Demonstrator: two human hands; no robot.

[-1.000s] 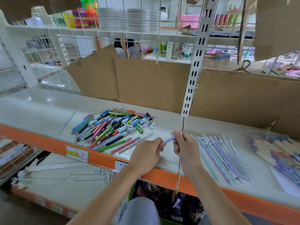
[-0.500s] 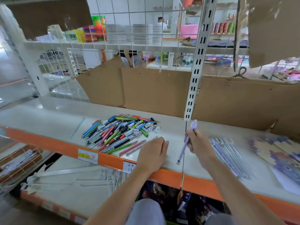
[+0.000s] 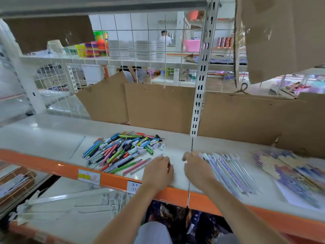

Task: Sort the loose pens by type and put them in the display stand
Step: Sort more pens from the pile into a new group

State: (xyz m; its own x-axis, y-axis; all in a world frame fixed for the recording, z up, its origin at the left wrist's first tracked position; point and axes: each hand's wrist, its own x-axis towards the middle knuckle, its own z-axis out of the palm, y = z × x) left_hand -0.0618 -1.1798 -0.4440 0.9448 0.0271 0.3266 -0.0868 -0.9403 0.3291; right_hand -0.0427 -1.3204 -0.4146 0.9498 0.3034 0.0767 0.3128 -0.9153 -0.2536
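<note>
Left hand at lower centre on the shelf, fingers loosely curled, right hand beside the lilac pens, grip unclear, pen pile centre left.

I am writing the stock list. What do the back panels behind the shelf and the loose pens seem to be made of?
Back panels: brown cardboard, matte, with torn edges. Loose pens: probably plastic, with glossy bright-coloured barrels; blur hides finer detail.
</note>
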